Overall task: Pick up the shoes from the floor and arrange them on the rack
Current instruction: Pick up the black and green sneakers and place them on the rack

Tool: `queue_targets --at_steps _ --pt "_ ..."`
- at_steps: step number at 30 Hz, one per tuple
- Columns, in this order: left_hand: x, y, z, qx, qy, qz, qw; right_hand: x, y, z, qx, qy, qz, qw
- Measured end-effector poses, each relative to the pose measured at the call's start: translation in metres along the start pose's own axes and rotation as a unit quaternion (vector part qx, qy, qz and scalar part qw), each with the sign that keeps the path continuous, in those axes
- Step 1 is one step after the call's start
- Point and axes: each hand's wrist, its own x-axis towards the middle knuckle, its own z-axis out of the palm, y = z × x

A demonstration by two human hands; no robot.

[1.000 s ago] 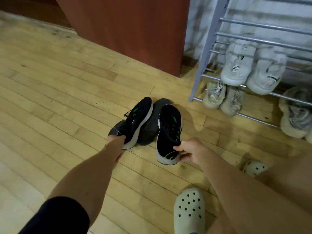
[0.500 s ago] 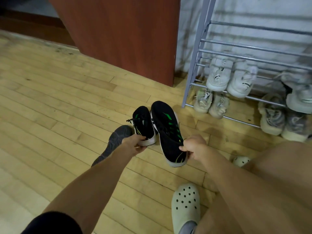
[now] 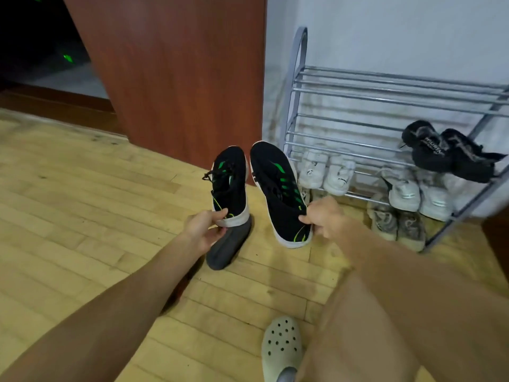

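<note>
I hold a pair of black sneakers with green stripes and white soles above the wooden floor. My left hand [image 3: 205, 227] grips the heel of the left sneaker [image 3: 230, 186]. My right hand [image 3: 323, 216] pinches the heel of the right sneaker [image 3: 278, 188], whose toe points up and away. A dark grey shoe [image 3: 227, 248] lies on the floor just under the left sneaker. The grey metal shoe rack [image 3: 385, 89] stands against the white wall, right of the sneakers.
White sneakers [image 3: 325, 170] and a black furry pair [image 3: 449, 151] sit on the rack's shelves, with beige shoes [image 3: 396, 224] on the floor under it. A brown wooden door panel [image 3: 176, 73] rises behind. My foot wears a pale clog [image 3: 281, 347].
Both hands have lifted the two black sneakers higher and carried them toward the rack. The view has tilted up, showing more of the rack and the grey shoe left on the floor.
</note>
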Motion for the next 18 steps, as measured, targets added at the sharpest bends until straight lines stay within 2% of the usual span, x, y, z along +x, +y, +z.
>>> queue_targets --at_steps 6,12,18 --pt "-0.037 0.029 0.048 0.067 -0.045 0.060 0.995 -0.017 -0.007 -0.051 0.091 0.028 0.001 0.995" --pt "-0.025 0.028 0.106 0.101 -0.057 0.053 0.992 -0.006 0.004 -0.098 0.149 0.035 0.005 0.988" --pt "0.004 -0.003 0.145 0.144 -0.103 -0.009 0.984 0.046 0.014 -0.132 0.225 0.060 0.042 0.972"
